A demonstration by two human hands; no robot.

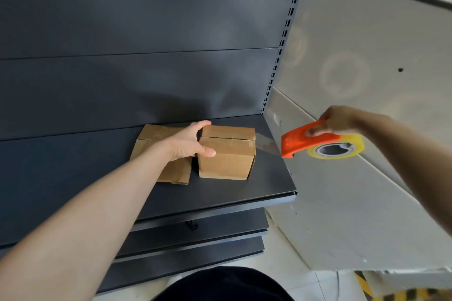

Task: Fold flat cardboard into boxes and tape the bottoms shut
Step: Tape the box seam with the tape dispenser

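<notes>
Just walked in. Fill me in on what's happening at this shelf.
A person is taping a small brown cardboard box that sits on a dark grey metal shelf. The left hand grips the box's left side. The right hand holds an orange tape dispenser out to the right of the box, and a strip of clear tape stretches from the box's top to the dispenser. Flat brown cardboard sheets lie on the shelf just left of the box.
</notes>
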